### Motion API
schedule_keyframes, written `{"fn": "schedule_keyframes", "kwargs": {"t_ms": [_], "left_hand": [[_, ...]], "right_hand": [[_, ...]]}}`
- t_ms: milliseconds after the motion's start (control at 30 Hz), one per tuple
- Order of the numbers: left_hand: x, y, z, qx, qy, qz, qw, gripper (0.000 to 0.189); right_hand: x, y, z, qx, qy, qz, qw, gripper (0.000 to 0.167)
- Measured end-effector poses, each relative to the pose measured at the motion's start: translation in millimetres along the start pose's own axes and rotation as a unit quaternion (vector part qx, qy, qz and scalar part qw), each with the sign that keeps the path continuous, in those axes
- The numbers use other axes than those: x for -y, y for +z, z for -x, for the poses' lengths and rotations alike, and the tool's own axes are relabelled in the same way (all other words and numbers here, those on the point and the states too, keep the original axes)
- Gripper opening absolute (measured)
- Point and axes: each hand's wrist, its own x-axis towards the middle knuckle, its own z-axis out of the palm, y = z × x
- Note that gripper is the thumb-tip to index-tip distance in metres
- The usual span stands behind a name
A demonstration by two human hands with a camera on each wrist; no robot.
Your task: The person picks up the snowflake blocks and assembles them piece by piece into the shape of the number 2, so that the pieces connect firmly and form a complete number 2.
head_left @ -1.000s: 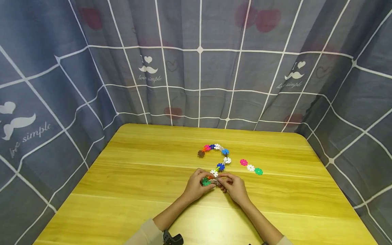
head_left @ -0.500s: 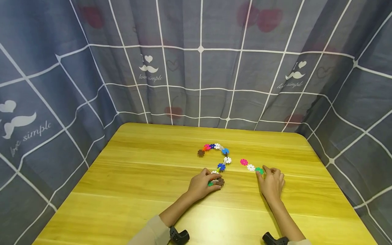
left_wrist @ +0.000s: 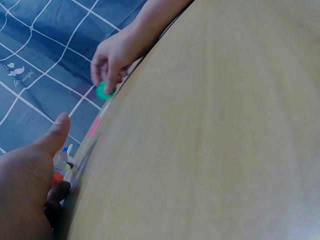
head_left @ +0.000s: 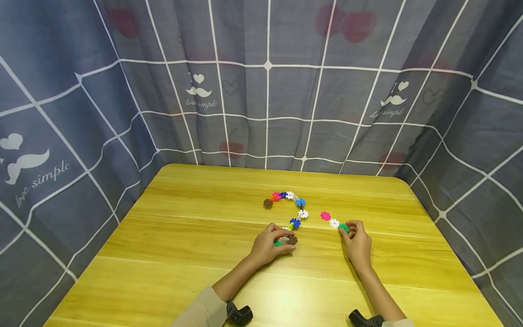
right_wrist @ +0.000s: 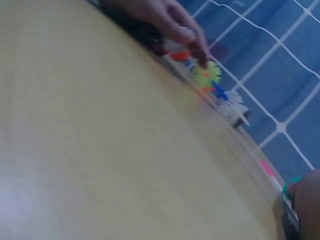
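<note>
A curved chain of colourful flower-shaped interlocking discs [head_left: 303, 214] lies across the middle of the table. My left hand [head_left: 264, 246] holds its near end, fingers and thumb around several discs; a brown disc [head_left: 292, 240] shows between the fingertips. Part of that end is hidden by the fingers. To the right, my right hand [head_left: 359, 247] pinches a green flower disc [head_left: 343, 228] between thumb and fingers. In the left wrist view the green disc [left_wrist: 104, 91] stands tilted on edge at the fingertips. Just left of it lies a loose white disc [head_left: 334, 223].
A loose pink disc [head_left: 325, 216] lies beyond the white one. The chain's far end finishes in a brown disc [head_left: 268, 204]. A grey checked curtain [head_left: 245, 91] surrounds the wooden table [head_left: 184, 218] at the back and sides.
My right hand has left the chain's near end, moved right to the green disc and taken hold of it, tilting it. My left hand has stayed at the chain.
</note>
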Motion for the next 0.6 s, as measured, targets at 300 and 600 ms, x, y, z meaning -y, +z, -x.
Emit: {"fn": "schedule_keyframes", "kwargs": {"t_ms": [300, 600], "left_hand": [[1.8, 1.5, -0.1, -0.009, 0.004, 0.058, 0.9983, 0.037], [6.1, 1.3, -1.3, -0.011, 0.007, 0.062, 0.9980, 0.036]], "right_hand": [[26, 27, 15.6, 0.107, -0.084, -0.254, 0.9575, 0.013], [69, 30, 21.0, 0.193, -0.090, -0.329, 0.9200, 0.011]]}}
